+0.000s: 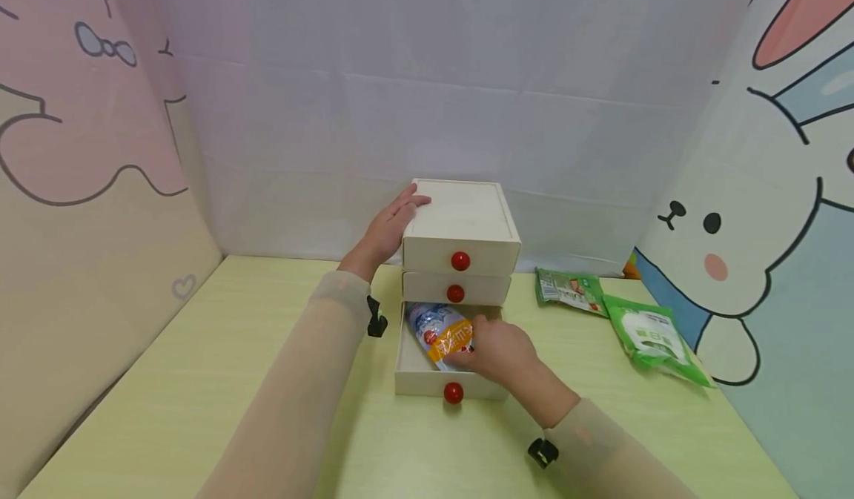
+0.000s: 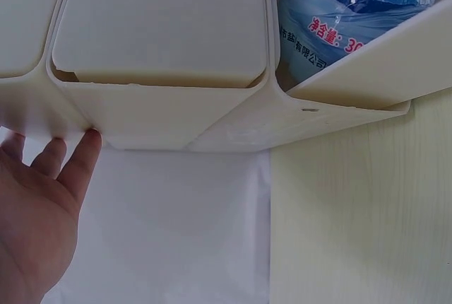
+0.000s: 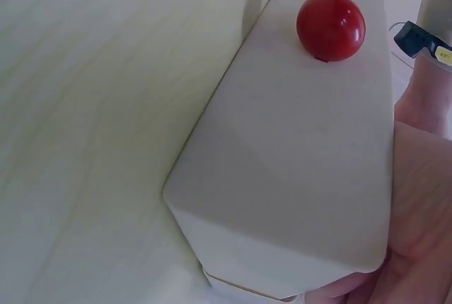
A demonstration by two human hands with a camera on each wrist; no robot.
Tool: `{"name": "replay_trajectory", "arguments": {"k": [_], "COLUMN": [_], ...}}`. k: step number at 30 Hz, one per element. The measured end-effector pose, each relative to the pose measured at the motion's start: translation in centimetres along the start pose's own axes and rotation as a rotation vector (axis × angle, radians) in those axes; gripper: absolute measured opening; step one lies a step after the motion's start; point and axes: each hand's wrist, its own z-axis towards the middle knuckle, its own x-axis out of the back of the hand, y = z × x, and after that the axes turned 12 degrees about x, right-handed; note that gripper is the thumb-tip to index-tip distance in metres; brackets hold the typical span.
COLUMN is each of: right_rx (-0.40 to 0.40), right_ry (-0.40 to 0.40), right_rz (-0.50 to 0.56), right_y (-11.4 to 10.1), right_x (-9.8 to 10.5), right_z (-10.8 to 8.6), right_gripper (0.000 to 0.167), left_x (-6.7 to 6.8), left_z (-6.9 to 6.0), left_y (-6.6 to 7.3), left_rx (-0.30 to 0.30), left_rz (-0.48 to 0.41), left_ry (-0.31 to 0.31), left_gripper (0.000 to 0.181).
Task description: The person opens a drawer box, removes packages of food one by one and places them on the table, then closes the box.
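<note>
A white three-tier drawer unit [image 1: 460, 213] with red round knobs stands mid-table. Its bottom drawer [image 1: 420, 385] is pulled out, and in it lies a shiny blue-and-orange bag of salt [image 1: 427, 328], tilted against the left side. My right hand [image 1: 503, 351] reaches in over the drawer's right side and grips the bag's right edge with bent fingers and thumb; the right wrist view hides its fingertips behind the drawer front. With straight fingers, my left hand [image 1: 385, 230] rests on the unit's upper left side. The left wrist view shows those fingers [image 2: 81, 162] against the white wall.
Right of the unit, two green packets lie on the pale wooden table: a flatter one [image 1: 570, 291] at the back and a fuller green-and-white one [image 1: 654, 336] nearer. A white cloth [image 1: 454, 98] hangs behind; cartoon-printed panels flank both sides.
</note>
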Motion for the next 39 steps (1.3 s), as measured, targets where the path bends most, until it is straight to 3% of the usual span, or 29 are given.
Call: {"name": "replay_trajectory", "arguments": {"k": [11,26,32,39], "right_rx": [-0.027,-0.041,-0.009,0.053], "right_ry": [-0.042,-0.034,-0.008,-0.059], "right_rz": [-0.025,-0.008,-0.012,0.073], "right_y": [-0.1,-0.2,0.0,0.8], "right_x": [0.0,-0.1,-0.2,0.6], "right_z": [0.3,0.1,0.0,0.0], "right_gripper": [0.081,0.075,0.068,0.049], "left_x": [0.2,0.3,0.2,0.1], "left_z": [-0.1,-0.1,-0.1,0.0], "left_y": [0.1,0.0,0.0,0.1], "left_rx": [0.007,0.000,0.000,-0.008], "left_rz": [0.000,-0.006,-0.009,0.003], "left_ry": [-0.003,-0.001,0.001,-0.004], "left_gripper": [0.054,0.053,0.054,0.054]}}
